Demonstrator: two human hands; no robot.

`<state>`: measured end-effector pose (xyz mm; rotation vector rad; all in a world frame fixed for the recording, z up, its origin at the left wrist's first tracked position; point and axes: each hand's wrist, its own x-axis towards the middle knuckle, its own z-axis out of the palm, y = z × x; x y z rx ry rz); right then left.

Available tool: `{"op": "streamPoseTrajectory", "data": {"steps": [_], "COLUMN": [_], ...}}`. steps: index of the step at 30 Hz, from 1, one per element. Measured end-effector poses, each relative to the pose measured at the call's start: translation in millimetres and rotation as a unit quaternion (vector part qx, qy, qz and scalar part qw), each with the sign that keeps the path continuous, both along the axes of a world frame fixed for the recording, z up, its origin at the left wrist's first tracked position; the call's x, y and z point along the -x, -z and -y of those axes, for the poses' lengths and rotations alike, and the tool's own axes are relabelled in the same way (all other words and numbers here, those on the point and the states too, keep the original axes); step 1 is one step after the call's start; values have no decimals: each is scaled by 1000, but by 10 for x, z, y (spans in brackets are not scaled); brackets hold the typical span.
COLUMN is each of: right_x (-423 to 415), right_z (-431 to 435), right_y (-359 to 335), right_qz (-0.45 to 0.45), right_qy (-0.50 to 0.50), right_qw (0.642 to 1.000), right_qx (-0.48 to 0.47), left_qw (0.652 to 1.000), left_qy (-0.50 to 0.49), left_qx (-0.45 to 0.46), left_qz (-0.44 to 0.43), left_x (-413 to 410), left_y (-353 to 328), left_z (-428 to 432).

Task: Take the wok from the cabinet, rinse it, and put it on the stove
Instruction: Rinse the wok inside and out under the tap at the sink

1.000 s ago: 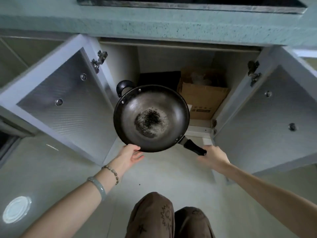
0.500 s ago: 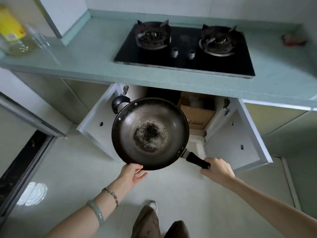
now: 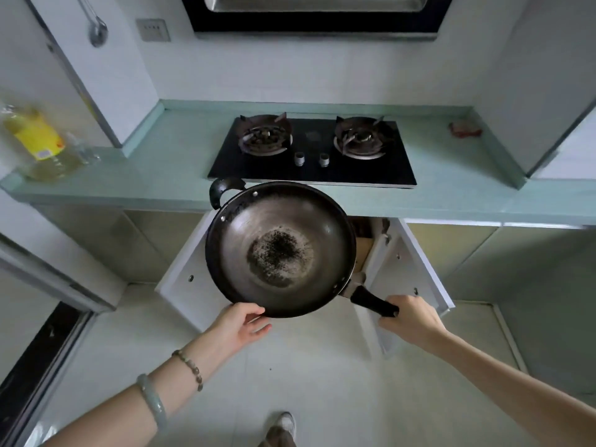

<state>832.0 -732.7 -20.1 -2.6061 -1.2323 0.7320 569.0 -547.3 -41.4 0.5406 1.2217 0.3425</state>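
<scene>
Wok: a round, dark steel wok [image 3: 280, 250] with a straight black handle [image 3: 374, 301] at its 4 o'clock and a small black loop handle [image 3: 222, 190] at 11 o'clock. It is held level in mid-air, in front of the pale green countertop [image 3: 154, 175] and above the open white cabinet doors [image 3: 182, 285].

Right hand [image 3: 411, 319]: fingers wrapped closed around the end of the straight handle. Left hand [image 3: 240, 325]: thumb over the near rim at 7 o'clock, remaining fingers spread loosely beneath; whether they bear weight cannot be confirmed from this angle.

Handling judgement: rigid, probably fairly heavy, with the load well forward of the straight handle. A 2-point hold, handle plus rim or loop, is the sound one. The metal may turn slippery once wet.

Contents: the bowl holds no loose items. A dark, speckled patch sits at its centre, either residue or worn seasoning. Within the cabinet, only a sliver of brown cardboard box [image 3: 362, 253] shows at 3 o'clock of the wok.

The black 2-burner gas stove [image 3: 312, 169] lies at 12 o'clock, bare. No sink is in view.
</scene>
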Motion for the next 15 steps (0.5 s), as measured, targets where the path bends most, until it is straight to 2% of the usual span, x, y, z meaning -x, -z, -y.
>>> {"op": "streamPoseTrajectory", "data": {"steps": [15], "right_x": [-541], "right_z": [766], "right_y": [-448], "right_qz": [35], "right_qy": [224], "right_qw": [973], "right_qx": [-38], "left_qw": [978], "left_qy": [203], "left_qx": [-26], "left_qz": [30], "left_x": [-1651], "left_y": [-453], "left_z": [-157]}}
